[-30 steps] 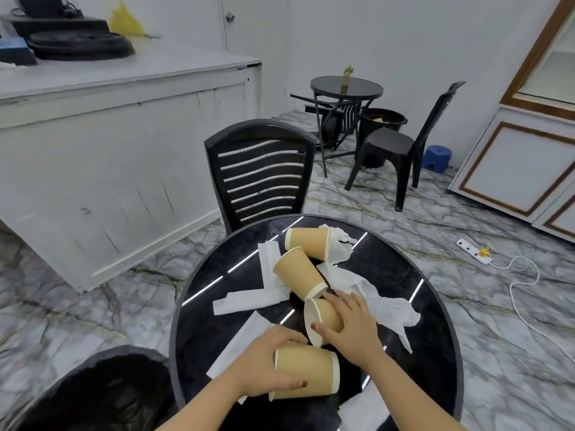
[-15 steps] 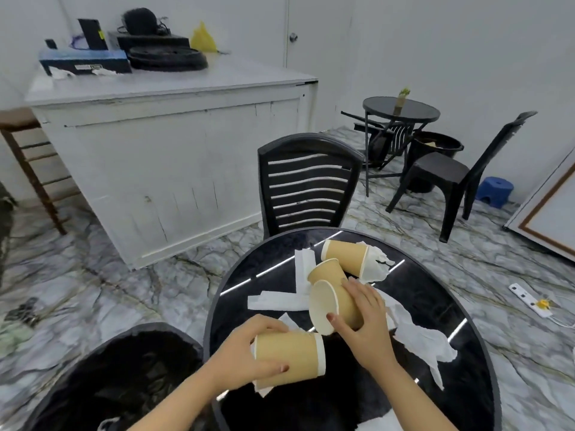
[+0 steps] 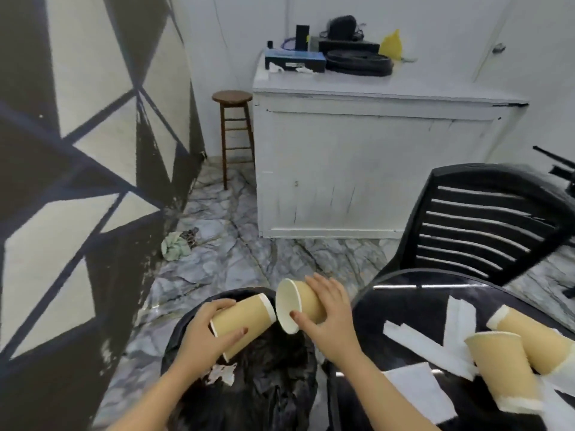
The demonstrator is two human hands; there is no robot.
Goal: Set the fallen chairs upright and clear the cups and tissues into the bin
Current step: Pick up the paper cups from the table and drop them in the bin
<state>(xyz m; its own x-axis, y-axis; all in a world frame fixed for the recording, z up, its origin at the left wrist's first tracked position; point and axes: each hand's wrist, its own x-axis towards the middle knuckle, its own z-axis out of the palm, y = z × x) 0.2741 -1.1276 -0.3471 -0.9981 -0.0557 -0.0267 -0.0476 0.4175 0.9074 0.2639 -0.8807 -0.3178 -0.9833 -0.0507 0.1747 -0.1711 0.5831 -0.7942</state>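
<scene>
No text, label, brand or number is legible anywhere; the blue box's [image 3: 295, 60] label is blurred.

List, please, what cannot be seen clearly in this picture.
- Head view: the bin floor is hidden by its black liner.
- The table is cut by the right and bottom edges.
- Items on the white counter are too small and blurred to identify.
- Left hand fingers are partly hidden behind its cup.
</scene>
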